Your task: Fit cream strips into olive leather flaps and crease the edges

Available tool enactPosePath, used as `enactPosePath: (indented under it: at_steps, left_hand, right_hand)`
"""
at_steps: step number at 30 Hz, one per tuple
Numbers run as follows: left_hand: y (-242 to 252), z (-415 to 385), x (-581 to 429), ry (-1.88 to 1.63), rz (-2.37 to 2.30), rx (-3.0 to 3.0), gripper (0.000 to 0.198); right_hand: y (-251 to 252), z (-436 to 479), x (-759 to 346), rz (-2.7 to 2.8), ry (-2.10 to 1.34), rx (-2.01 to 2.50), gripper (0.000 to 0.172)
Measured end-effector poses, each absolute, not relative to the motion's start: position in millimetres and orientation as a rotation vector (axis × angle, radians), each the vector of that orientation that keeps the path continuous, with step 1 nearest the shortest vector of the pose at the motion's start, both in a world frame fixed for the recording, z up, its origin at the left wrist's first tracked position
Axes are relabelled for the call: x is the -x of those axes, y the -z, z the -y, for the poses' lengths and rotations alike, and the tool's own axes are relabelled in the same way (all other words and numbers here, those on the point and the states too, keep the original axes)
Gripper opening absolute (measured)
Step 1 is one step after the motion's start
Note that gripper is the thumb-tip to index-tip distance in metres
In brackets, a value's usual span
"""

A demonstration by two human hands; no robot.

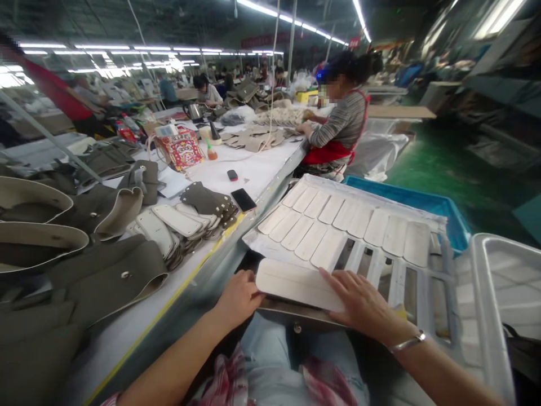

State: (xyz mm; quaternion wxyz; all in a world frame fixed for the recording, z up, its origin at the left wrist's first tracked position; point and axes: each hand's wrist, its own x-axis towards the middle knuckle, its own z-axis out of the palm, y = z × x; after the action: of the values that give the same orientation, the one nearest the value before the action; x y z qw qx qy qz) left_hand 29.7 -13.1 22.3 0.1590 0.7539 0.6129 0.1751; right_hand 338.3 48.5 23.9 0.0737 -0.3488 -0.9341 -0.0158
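Note:
A pale, round-cornered strip (296, 283) lies across my lap, held at both ends. My left hand (239, 298) is closed on its left end, with thumb and fingertips at the edge. Over the right end, my right hand (359, 299) grips with bent fingers. Just under the strip is a dark grey-brown piece with a metal snap (297, 327); most of it is hidden. Beyond my hands, rows of similar pale strips (353, 217) lie on a slatted white rack (397, 282).
Left on the white table (211, 265) are grey-brown bag pieces (118, 270), a fanned stack of small panels (180, 220) and a phone (243, 199). A blue crate (422, 197) and a white plastic basket (486, 293) stand at right. A co-worker (338, 124) sits farther along the table.

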Motion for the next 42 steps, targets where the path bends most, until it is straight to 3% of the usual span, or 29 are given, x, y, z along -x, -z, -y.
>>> enactPosePath:
  at_steps: [5, 10, 26, 30, 33, 35, 39, 42]
  left_hand:
    - [-5.8, 32.9, -1.5, -1.010, -1.734, -1.388, 0.022]
    - [22.5, 41.2, -17.0, -1.119, -1.536, -1.048, 0.042]
    - [20.1, 25.2, -26.5, -0.852, -1.712, -1.436, 0.047]
    - [4.8, 30.6, -39.7, -0.774, -1.886, -1.920, 0.050]
    - [-4.8, 33.3, -61.8, -0.588, -1.683, -2.386, 0.039]
    - [-9.3, 32.0, -76.7, -0.398, -1.398, -2.549, 0.030]
    - [-16.6, 27.3, -91.6, -0.101, -1.184, -2.580, 0.057]
    - [-18.5, 28.8, -91.4, 0.008, -1.142, -2.598, 0.060]
  right_hand:
    - [-20.8, -38.8, -325.9, 2.865, 0.230, 0.844, 0.073]
    - [-22.6, -32.4, -323.6, 2.905, 0.355, 0.761, 0.068]
    - [-26.6, -23.4, -321.8, 2.996, 0.203, 0.770, 0.059]
    - [-29.9, -29.8, -310.8, 3.098, 0.221, 0.775, 0.067]
    - [-33.7, -30.8, -303.9, 3.182, 0.233, 0.844, 0.073]
    - [-36.6, -31.4, -302.1, 3.223, 0.173, 0.868, 0.076]
    - [-46.6, -36.8, -306.8, 3.202, -0.103, 0.980, 0.073]
    - [-58.0, -45.4, -323.2, 2.906, -0.798, 1.142, 0.078]
